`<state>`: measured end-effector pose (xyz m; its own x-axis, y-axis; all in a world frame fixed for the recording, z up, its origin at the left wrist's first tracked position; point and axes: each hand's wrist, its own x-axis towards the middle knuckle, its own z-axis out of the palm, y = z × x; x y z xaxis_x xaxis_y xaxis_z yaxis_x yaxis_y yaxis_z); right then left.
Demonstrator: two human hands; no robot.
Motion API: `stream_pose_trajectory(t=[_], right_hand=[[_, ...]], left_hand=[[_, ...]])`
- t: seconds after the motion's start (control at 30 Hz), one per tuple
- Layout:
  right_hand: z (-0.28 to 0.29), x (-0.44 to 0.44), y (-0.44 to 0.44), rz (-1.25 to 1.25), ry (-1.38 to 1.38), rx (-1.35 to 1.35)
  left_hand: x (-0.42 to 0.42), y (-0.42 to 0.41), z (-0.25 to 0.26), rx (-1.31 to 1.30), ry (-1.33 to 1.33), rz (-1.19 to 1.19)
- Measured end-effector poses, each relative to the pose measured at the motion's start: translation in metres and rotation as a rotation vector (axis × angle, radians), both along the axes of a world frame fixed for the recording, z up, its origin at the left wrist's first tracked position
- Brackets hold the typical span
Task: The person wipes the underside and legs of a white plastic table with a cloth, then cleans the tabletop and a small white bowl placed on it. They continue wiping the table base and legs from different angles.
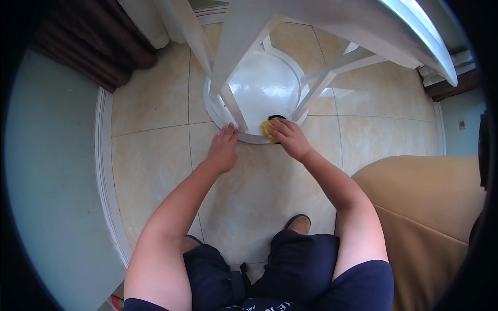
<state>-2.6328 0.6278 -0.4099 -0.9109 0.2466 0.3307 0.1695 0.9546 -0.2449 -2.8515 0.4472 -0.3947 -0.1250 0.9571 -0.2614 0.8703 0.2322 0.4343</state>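
A white table (pixel 311 15) stands before me, with slanted legs and a glossy round base (pixel 268 83) close to the floor. My right hand (pixel 290 138) holds a yellow cloth or sponge (pixel 266 130) against the near right rim of that base. A black edge shows above and below the fingers; whether it belongs to the yellow piece, I cannot tell. At the near left rim, my left hand (pixel 223 149) lies flat with extended fingers, its fingertips touching the rim beside a table leg (pixel 233 107). It grips nothing.
Beige tiles (pixel 155 155) cover the floor. A brown curtain (pixel 97 42) hangs at the upper left, beside a pale blue wall (pixel 54 163) with white skirting. To my right is a tan upholstered seat (pixel 420 194). My shoe (pixel 299 224) rests just behind the hands.
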Motion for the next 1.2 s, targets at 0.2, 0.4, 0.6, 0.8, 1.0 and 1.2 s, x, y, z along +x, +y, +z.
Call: stream_pose_trajectory(t=[0.2,0.4,0.6,0.8,1.0,1.2], right_hand=[[-0.017,0.01,-0.009,-0.27,0.037,-0.001],[0.0,-0.043,-0.056,-0.089,-0.013,-0.065],[-0.015,0.01,-0.019,-0.091,0.014,-0.062],[-0.017,0.052,0.006,-0.593,0.172,-0.275],[-0.05,0.025,0.067,-1.026,0.411,-0.575],[-0.041,0.014,0.059,-1.072,0.364,-0.853]], left_hand=[[-0.001,0.013,-0.009,-0.039,0.113,-0.083],[0.003,0.015,-0.011,0.07,0.179,-0.061],[-0.001,0.017,-0.013,0.155,0.129,-0.08],[-0.007,0.018,0.005,0.026,0.023,-0.05],[-0.013,0.017,0.004,-0.027,-0.01,-0.057],[-0.01,0.019,0.021,-0.132,-0.053,-0.006]])
